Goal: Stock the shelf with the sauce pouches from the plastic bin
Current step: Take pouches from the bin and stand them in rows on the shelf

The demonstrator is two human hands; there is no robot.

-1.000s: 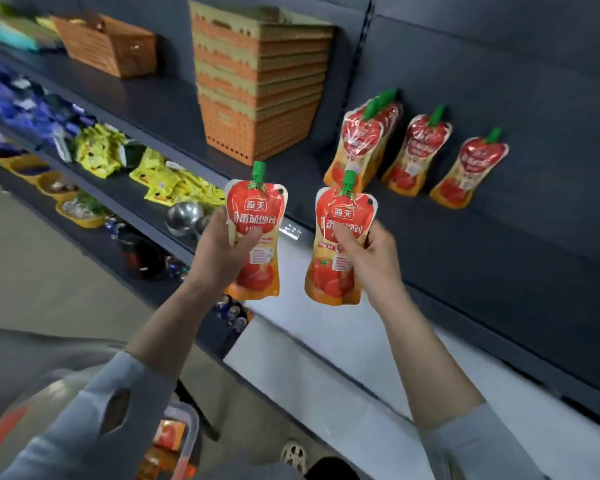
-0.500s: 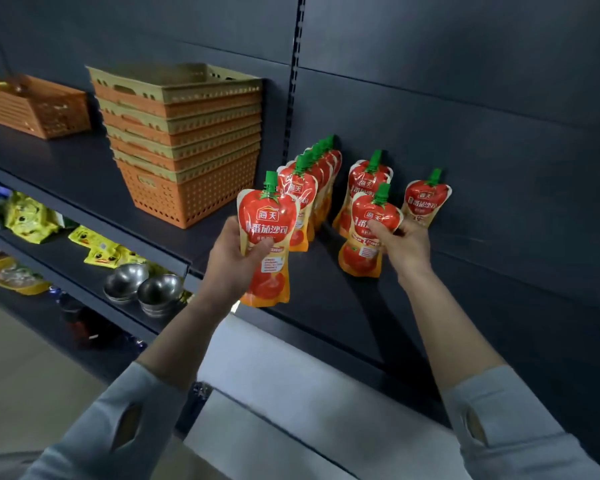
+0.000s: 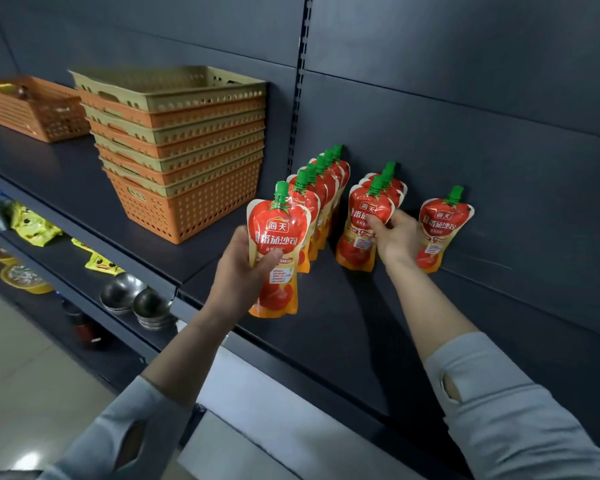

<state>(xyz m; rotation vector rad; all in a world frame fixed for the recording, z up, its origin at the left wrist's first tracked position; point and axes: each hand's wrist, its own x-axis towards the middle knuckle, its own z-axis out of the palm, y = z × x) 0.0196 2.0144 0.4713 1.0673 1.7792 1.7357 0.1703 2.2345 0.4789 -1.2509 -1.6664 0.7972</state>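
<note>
A: Pouches first. Where is each one relative to the fingers?

B: The left hand (image 3: 238, 271) holds 1 pouch (image 3: 274, 251) upright above the shelf (image 3: 326, 327). Its fingers are curled round the pouch's left edge, thumb pressed on the front label, so it is pinched between thumb and fingers. That pouch hangs in front of the left row (image 3: 321, 199), whose green caps rise just past the fingertips toward the back panel (image 3: 465, 116).

A: And the other side?

B: The right hand (image 3: 394, 237) grips a second pouch (image 3: 364, 226), thumb on its front, the other fingers wrapped behind. This pouch stands with its base on the shelf, at the front of the middle row (image 3: 390, 187), where 2 more caps show behind it.

A: Anything beyond those fingers?

B: To the right of the right fingers, just beside the knuckles, 1 lone pouch (image 3: 442, 233) leans against the back panel.

A: What sits to the left of the left fingers?

B: A stack of baskets (image 3: 181, 150), orange and beige, on the same shelf, near the left row but apart from it. Farther left, 1 orange basket (image 3: 32, 105). Below the left wrist, 2 metal bowls (image 3: 136, 299) sit on a lower shelf, with yellow packets (image 3: 32, 223) farther along.

A: The bin?

B: Out of view.
</note>
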